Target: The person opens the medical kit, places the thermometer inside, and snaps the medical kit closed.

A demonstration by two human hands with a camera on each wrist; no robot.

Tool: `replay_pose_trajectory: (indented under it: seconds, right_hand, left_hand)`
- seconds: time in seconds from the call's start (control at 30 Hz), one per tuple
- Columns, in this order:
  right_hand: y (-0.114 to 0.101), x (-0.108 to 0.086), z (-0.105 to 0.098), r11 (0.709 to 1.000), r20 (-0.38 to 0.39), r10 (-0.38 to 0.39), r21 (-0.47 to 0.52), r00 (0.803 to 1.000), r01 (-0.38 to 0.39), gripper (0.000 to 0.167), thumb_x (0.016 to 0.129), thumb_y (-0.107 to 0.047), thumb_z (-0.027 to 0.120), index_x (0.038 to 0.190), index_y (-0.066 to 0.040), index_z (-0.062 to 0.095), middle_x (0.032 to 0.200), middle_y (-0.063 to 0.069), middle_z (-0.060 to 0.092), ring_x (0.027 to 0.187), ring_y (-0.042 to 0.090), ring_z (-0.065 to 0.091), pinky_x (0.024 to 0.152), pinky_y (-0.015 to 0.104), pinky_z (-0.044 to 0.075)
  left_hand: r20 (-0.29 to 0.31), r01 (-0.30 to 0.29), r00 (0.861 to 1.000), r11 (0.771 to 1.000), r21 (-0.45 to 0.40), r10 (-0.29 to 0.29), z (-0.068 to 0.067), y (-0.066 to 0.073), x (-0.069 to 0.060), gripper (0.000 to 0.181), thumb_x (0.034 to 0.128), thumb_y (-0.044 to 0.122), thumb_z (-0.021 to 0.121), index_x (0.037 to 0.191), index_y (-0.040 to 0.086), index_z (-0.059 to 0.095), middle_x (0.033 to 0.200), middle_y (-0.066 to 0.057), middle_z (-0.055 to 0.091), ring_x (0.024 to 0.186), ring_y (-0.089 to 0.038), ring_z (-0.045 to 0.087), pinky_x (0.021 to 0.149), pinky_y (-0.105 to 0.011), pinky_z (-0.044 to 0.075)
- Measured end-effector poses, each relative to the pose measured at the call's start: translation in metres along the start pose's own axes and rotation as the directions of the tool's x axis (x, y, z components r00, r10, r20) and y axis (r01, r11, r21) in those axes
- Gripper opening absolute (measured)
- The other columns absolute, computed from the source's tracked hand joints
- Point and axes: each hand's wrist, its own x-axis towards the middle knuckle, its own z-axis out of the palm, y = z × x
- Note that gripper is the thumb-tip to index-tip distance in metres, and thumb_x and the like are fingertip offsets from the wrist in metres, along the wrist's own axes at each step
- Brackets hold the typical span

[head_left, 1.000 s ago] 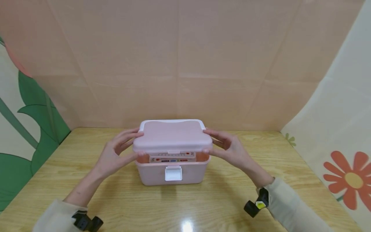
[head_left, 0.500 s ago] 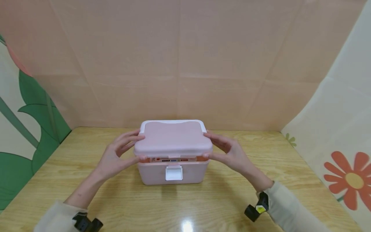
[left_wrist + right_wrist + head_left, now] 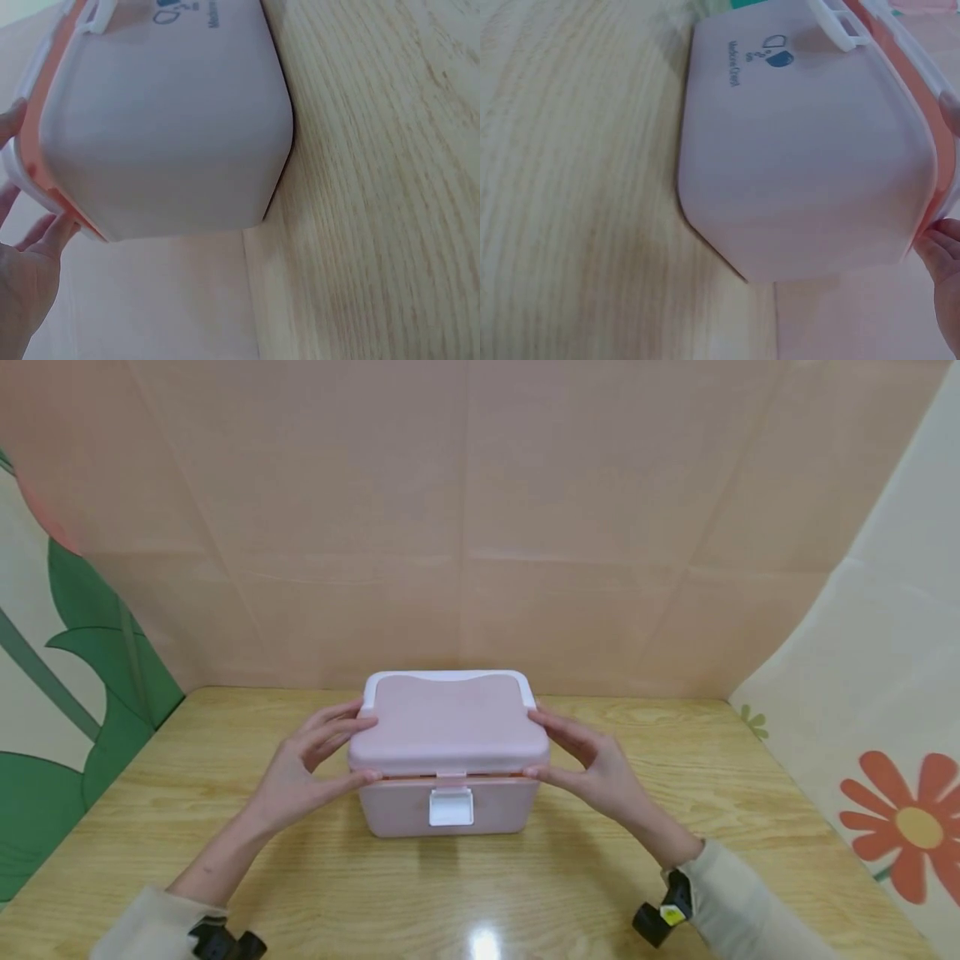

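A pink medicine chest (image 3: 491,810) stands on the table, its printed front visible in the right wrist view. Its pink lid (image 3: 450,718) with a white rim sits almost down on the base, and a thin orange gap shows along the front. The white latch (image 3: 451,807) hangs unfastened at the front. My left hand (image 3: 303,764) holds the lid's left end, thumb at the front edge and fingers on the side and top. At the right end my right hand (image 3: 596,764) grips the lid in the same way. The inside of the chest is hidden.
The wood-grain table (image 3: 450,893) runs to a plain pinkish backdrop (image 3: 465,527) close behind the chest. Printed cloth with green leaves (image 3: 112,668) hangs at the left, and cloth with a red flower (image 3: 915,827) at the right.
Both hands have lowered the lid's front edge toward the base. The printed packs seen inside one second ago are now covered. The base has stayed in place.
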Motion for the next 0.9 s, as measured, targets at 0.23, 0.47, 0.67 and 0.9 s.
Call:
replay_pose_trajectory:
  seconds: [0.23,0.47,0.67,0.9]
  right_hand:
    - [0.0032,-0.0043,0.0042,0.999,-0.024,-0.042,-0.007,0.999,0.042,0.064,0.073,0.008,0.077,0.132,0.001,0.055,0.139,0.022,0.051,0.131,0.007,0.046,0.103,0.024,0.041]
    - [0.0058,-0.0055,0.0067,0.996,-0.039,-0.085,-0.003,0.996,0.085,0.064,0.071,0.01,0.077,0.131,0.005,0.055,0.137,0.025,0.051,0.131,0.01,0.047,0.102,0.025,0.042]
    - [0.0075,-0.0073,0.0071,0.996,-0.036,-0.094,-0.007,0.995,0.093,0.065,0.071,0.011,0.077,0.131,0.004,0.055,0.138,0.025,0.05,0.132,0.011,0.046,0.102,0.025,0.042]
    - [0.0074,-0.0079,0.007,0.997,-0.028,-0.077,-0.03,0.997,0.076,0.065,0.072,0.009,0.077,0.133,0.003,0.054,0.141,0.022,0.049,0.133,0.011,0.044,0.103,0.024,0.041]
  left_hand:
    - [-0.007,0.001,1.0,0.999,0.032,-0.001,0.0025,-0.0034,-0.0025,0.054,0.0735,-0.002,0.08,0.125,0.005,0.063,0.14,-0.012,0.045,0.133,-0.012,0.04,0.107,-0.016,0.036]
    - [-0.009,-0.003,1.0,0.999,0.038,0.004,0.0041,-0.0051,-0.0041,0.054,0.0733,-0.003,0.079,0.124,0.004,0.063,0.142,-0.012,0.043,0.133,-0.013,0.04,0.107,-0.015,0.035]
    - [-0.013,0.009,1.0,0.998,0.058,-0.009,0.0049,-0.0056,-0.0054,0.055,0.0723,0.0,0.081,0.124,0.005,0.064,0.144,-0.01,0.042,0.134,-0.023,0.039,0.106,-0.014,0.034]
    - [-0.012,0.01,1.0,0.997,0.077,-0.009,0.0055,-0.0072,-0.0068,0.054,0.0726,0.001,0.081,0.124,0.006,0.064,0.145,-0.01,0.041,0.134,-0.033,0.037,0.106,-0.012,0.033]
